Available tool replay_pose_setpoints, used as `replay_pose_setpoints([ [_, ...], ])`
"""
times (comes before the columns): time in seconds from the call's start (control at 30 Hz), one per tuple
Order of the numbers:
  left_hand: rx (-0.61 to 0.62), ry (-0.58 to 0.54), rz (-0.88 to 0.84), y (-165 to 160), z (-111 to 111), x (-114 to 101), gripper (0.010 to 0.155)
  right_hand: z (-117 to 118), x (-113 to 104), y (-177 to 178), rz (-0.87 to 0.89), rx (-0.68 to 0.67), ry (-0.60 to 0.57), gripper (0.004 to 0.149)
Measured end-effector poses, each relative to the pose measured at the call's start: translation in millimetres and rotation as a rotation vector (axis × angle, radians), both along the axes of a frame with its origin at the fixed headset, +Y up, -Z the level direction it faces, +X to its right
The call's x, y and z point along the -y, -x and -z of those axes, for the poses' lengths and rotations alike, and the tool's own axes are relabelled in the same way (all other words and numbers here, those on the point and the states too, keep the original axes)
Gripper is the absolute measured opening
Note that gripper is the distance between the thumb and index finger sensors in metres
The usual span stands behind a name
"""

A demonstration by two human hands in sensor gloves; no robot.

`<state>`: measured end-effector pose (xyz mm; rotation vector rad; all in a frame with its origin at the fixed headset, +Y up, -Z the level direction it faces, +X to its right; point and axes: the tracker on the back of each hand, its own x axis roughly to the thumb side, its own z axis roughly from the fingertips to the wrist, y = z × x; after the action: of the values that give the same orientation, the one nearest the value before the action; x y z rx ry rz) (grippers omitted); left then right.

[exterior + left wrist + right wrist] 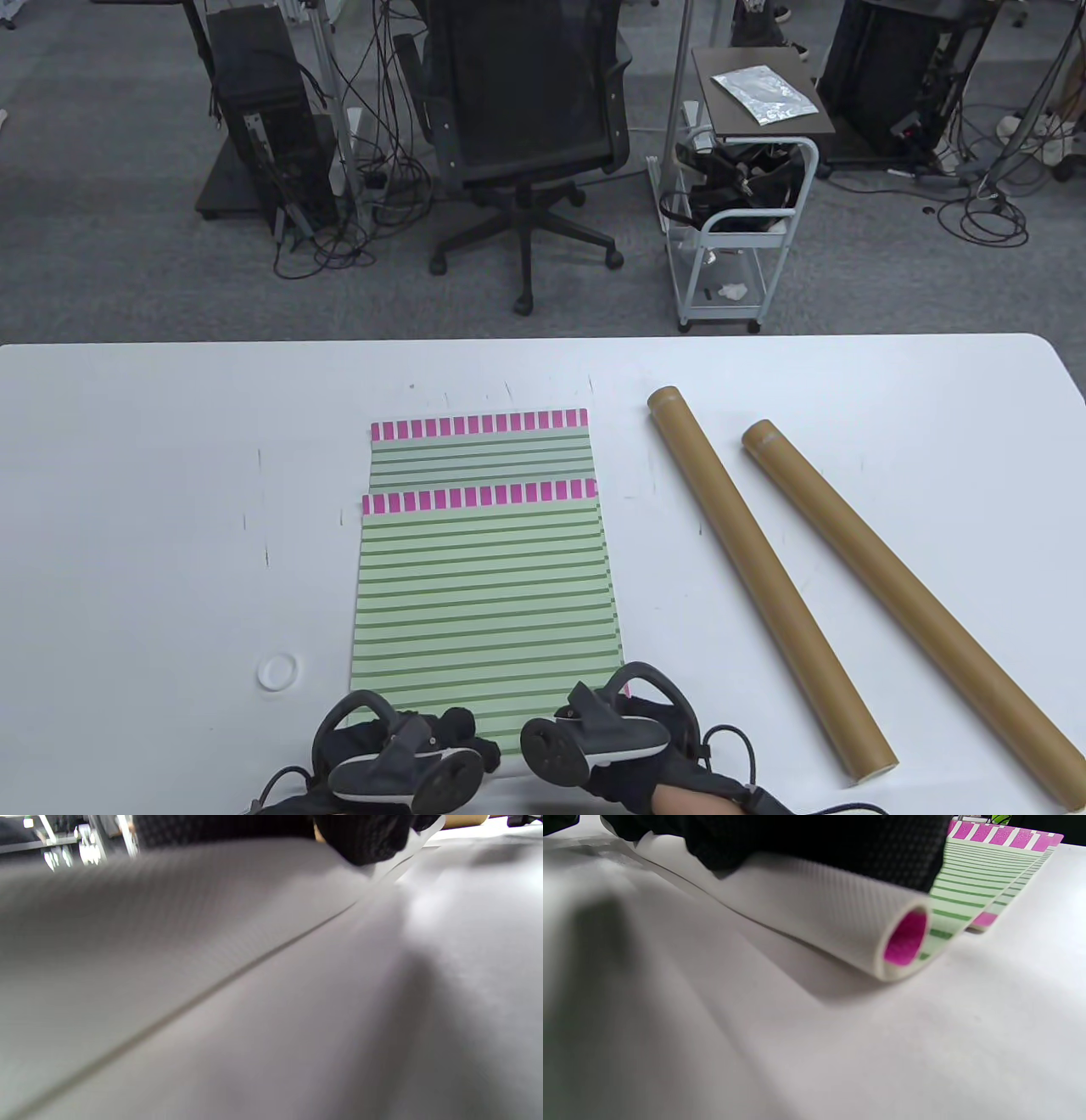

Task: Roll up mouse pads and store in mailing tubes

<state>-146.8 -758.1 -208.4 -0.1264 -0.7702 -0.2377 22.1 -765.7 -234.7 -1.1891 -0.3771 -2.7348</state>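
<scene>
At the bottom centre of the table view, the left hand (424,747) and right hand (628,730) sit side by side on the near edge of the top pad (484,594). That edge is curled over into a loose roll: the right wrist view shows an open tube end, white dimpled backing outside and pink inside, with gloved fingers (840,844) curved over its top, so the right hand grips the roll. The left wrist view is mostly blurred grey-white backing with black glove at its top edge; the left hand's fingers lie on the pad, but whether they curl round it I cannot tell.

The top pad is pale green with thin dark green stripes running left to right, ending in a band of pink and white blocks at its far edge. It lies flat up the middle of the white counter (127,475). Under it, and sticking out beyond its far edge, is a second pad (479,446), greyer green with the same pink band.

A small white ring (278,672) lies on the counter left of the pads, near the lower left.

To the right, two brown tubes lie diagonally, roughly parallel and apart: the inner tube (764,577) nearer the pads, the outer tube (908,611) toward the right edge.
</scene>
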Motion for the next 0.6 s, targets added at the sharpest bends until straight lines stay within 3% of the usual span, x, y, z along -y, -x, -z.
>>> replay_pose_setpoints([
  [0.13, 0.046, -0.126, 0.030, -3.7, -10.1, -2.8, 0.045, 0.0, 0.2, 2.0, -0.033, 0.003, 0.029, 0.043],
  [0.23, 0.061, -0.108, 0.032, -3.4, -11.1, -4.2, 0.058, 1.5, -0.1, 1.6, -0.032, 0.014, 0.039, 0.045],
  [0.4, 0.018, -0.138, 0.021, -4.2, -5.7, -0.7, 0.047, 1.5, 3.4, 0.0, -0.020, 0.021, 0.005, 0.051],
  [0.6, -0.057, -0.061, -0.031, 2.8, 7.0, -0.3, 0.042, -9.6, -3.5, 6.4, -0.079, -0.086, -0.176, 0.045],
])
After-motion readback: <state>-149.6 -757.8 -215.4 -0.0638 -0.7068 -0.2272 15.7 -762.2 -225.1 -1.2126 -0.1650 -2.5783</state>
